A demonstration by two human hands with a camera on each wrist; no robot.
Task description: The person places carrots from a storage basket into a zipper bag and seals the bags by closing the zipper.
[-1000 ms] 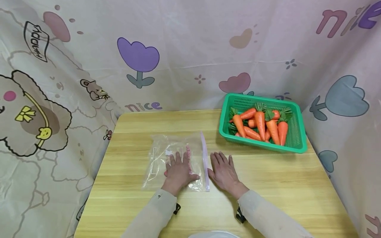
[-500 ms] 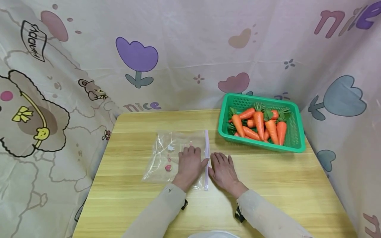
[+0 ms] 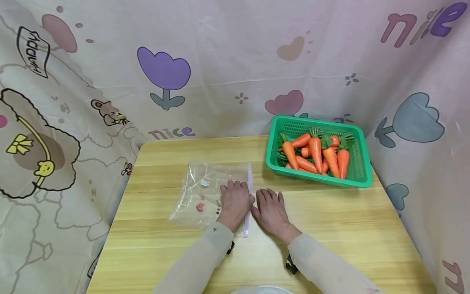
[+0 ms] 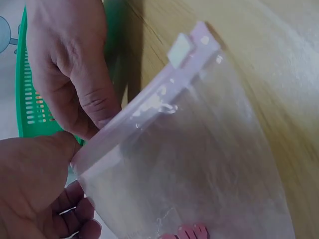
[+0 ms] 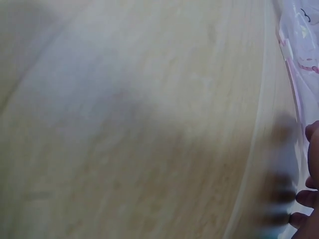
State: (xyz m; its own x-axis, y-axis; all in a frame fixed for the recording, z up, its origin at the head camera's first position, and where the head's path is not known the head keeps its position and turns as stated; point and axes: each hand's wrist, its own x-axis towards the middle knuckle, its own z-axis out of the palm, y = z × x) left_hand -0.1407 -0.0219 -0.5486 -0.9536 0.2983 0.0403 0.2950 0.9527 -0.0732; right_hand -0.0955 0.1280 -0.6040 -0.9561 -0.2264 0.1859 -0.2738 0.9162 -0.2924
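In the head view a clear zip bag (image 3: 194, 192) with small printed pictures lies on the table, its lilac zip strip (image 3: 249, 179) on the right side. My left hand (image 3: 235, 204) is over the bag beside the strip, fingers bent, and pinches the bag's mouth edge. My right hand (image 3: 271, 210) rests just right of the strip, fingers forward and thumb towards the left thumb. In the left wrist view the right thumb (image 4: 94, 99) is right at the strip, and a white slider (image 4: 181, 51) sits near its end. Fingertips (image 5: 305, 199) meet the table in the right wrist view.
At the back right stands a green basket (image 3: 361, 171) holding several orange carrots (image 3: 315, 153) with leafy tops. Printed cloth (image 3: 220, 61) hangs behind and on both sides of the wooden table (image 3: 154, 245). A pale rounded thing (image 3: 262, 290) shows at the bottom edge.
My left hand has moved right, from flat on the bag's middle to the zip strip, its fingers now bent. The right hand has kept its place.
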